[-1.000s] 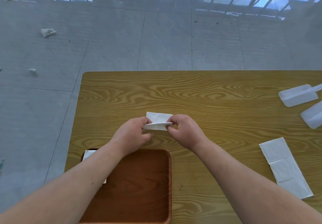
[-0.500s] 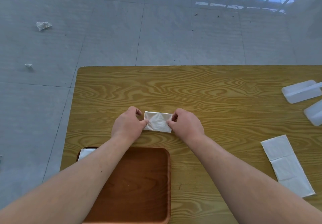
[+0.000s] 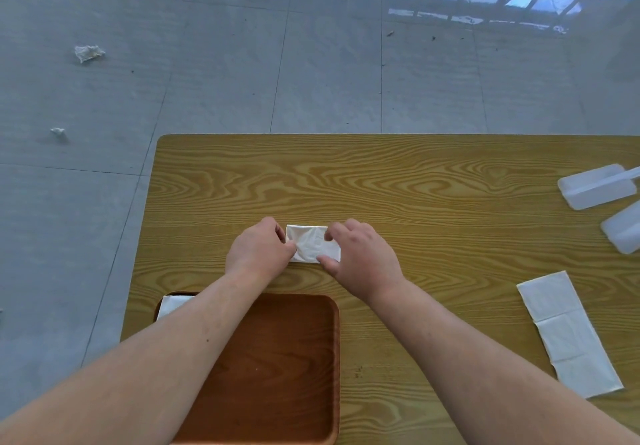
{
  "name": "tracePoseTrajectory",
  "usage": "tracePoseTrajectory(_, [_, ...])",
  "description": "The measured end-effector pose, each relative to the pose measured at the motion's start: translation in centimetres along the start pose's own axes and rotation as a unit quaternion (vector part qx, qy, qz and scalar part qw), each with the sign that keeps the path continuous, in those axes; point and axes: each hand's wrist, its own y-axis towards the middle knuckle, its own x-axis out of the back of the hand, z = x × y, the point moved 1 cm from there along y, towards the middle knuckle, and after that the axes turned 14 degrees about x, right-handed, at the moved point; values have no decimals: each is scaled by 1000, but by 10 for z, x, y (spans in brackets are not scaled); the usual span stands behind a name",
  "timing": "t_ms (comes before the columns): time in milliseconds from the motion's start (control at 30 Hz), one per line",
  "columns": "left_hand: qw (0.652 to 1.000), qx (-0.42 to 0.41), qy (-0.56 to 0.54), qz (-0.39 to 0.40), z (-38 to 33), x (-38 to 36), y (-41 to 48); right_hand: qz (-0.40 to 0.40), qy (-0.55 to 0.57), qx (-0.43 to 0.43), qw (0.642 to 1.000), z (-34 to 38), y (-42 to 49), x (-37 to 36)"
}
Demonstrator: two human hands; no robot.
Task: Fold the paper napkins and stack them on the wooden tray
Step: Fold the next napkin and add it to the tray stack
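1. Step in hand, by judgement: the last crease is being pressed into the folded napkin [image 3: 313,244] before it goes to the tray [image 3: 337,340].
2. Left hand [image 3: 258,249]: fingers curled in, thumb tip set on the napkin's left edge in what reads as a pinch. Whether paper sits between thumb and forefinger cannot be told.
3. Right hand [image 3: 360,254]: forefinger bent onto the far right edge and thumb on the near right corner, so the two bracket the napkin's right end. The other fingers are loosely curled and hold nothing.
4. Location: the napkin lies flat on the table [image 3: 415,185], directly between the two sets of fingertips and touching both. Its middle is uncovered. The tray is nearer the body, below both wrists.
5. Recommended method:
   - keep one end pinned while the other thumb runs along the fold;
   - check that the edges meet squarely before letting go;
   - lift by one end only, so the layers do not spring apart.
6. One stacked napkin [image 3: 173,304] shows at the tray's far left corner, partly hidden by the left forearm. The new piece should land squarely on it.
7. An unfolded napkin [image 3: 568,330] waits well right of the right hand.
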Motion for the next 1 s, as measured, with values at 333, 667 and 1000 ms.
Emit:
tracePoseTrajectory(333, [991, -137, -2, 14, 16, 10, -19, 20, -84, 51, 995, 9, 3, -8])
tracePoseTrajectory(667, [958, -266, 98, -34, 19, 32, -40, -12, 119, 13, 993, 37, -2, 19])
tracePoseTrajectory(1000, [914, 9, -347, 210, 103, 69, -58, 29, 486, -182, 854, 95, 26, 11])
